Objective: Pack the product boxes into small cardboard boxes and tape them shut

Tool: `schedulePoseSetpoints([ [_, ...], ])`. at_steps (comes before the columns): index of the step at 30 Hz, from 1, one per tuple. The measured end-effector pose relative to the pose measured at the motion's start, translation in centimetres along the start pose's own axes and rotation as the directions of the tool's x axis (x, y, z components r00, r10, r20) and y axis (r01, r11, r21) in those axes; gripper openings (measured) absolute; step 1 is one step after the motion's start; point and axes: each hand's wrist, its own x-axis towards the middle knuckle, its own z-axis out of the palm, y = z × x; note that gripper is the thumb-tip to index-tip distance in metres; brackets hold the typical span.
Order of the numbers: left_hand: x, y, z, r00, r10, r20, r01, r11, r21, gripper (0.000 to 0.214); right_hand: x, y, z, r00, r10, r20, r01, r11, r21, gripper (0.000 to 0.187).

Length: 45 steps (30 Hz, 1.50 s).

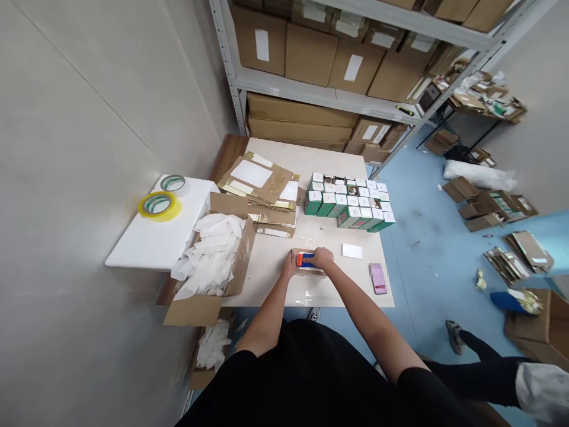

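A small brown cardboard box point(306, 271) lies near the front edge of the pale table point(275, 261). My left hand point(288, 265) presses against the box's left end with its fingers curled. My right hand point(320, 257) is closed on an orange and blue tape dispenser point(304, 259) that rests on top of the box. Both forearms reach in from the bottom of the view.
Several green and white small boxes point(349, 203) stand at the table's back right. Flattened cartons point(262, 187) are stacked at the back left. An open carton of white bags point(213, 255) sits left, beside tape rolls point(160, 205). A pink phone point(378, 278) and white card point(352, 251) lie right. Another person's leg point(480, 350) is at lower right.
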Motion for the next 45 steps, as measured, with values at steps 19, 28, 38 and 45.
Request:
schedulePoseSetpoints([
  [19,-0.9,1.3,3.8,0.999,-0.039,-0.01,0.041,0.981,0.187,0.064,-2.9,22.4,-1.4,0.987,0.158,0.01,-0.158,0.987,0.005,0.058],
  [28,-0.8,1.4,3.2,0.996,-0.081,0.039,0.07,0.969,0.238,0.067,-2.3,23.3,-0.5,0.988,0.153,-0.003,-0.152,0.986,0.065,0.059],
  [38,-0.4,1.0,1.6,0.996,-0.037,0.079,0.025,0.989,0.149,0.063,-3.3,21.5,-1.4,0.992,0.13,0.003,-0.13,0.99,0.06,0.059],
  [45,0.3,0.2,-2.5,0.999,-0.017,-0.03,0.022,0.984,0.177,0.062,-5.4,15.2,-3.2,0.997,0.061,-0.053,-0.057,0.995,0.077,0.059],
])
